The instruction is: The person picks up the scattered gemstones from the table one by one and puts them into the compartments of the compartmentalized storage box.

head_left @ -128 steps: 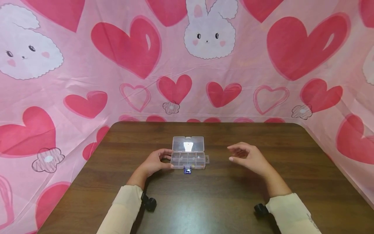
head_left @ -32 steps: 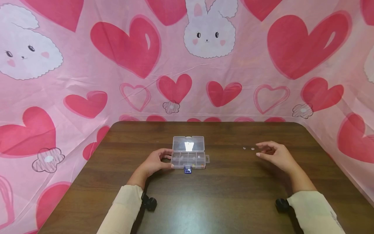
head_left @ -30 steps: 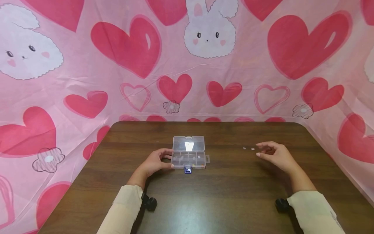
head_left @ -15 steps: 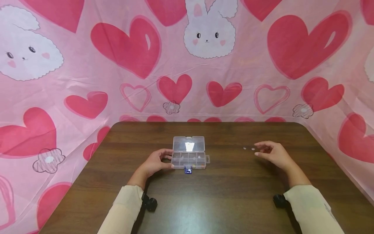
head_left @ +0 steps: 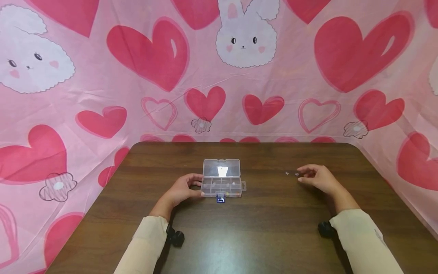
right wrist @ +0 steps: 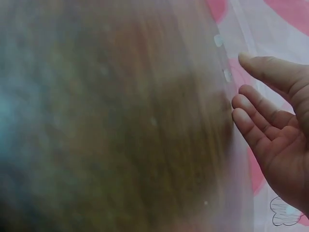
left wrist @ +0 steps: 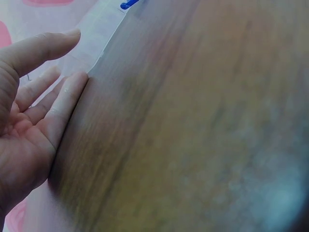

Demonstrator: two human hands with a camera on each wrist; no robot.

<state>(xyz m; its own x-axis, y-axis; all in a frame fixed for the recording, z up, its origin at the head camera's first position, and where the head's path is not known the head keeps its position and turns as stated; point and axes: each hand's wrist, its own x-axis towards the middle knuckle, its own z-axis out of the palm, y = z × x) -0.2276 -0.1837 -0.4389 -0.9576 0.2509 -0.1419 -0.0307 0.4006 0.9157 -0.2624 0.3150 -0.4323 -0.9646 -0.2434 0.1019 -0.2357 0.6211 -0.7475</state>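
Observation:
In the head view a clear plastic compartment box (head_left: 221,187) lies mid-table with its lid (head_left: 212,168) raised at the back and a blue latch (head_left: 221,198) in front. Small whitish and orange bits sit in some compartments. My left hand (head_left: 181,189) holds the box's left end, thumb at the front corner, index finger at the back. To the right, two small whitish, see-through pieces (head_left: 287,173) lie on the table. My right hand (head_left: 318,178) is beside the nearer one, thumb and fingers apart, fingertips right by it. The right wrist view shows both pieces (right wrist: 227,75) beyond the thumb.
The brown wooden table (head_left: 260,228) has a rounded far edge. Behind it hangs a pink cloth (head_left: 287,76) printed with hearts and rabbits. A hang tab (head_left: 244,185) sticks out from the box's right end. Black wrist cameras (head_left: 177,238) sit at both sleeves.
My right hand first moved right, uncovering the two small pieces, then came slightly back left toward the nearer one. My left hand and the box stay in place.

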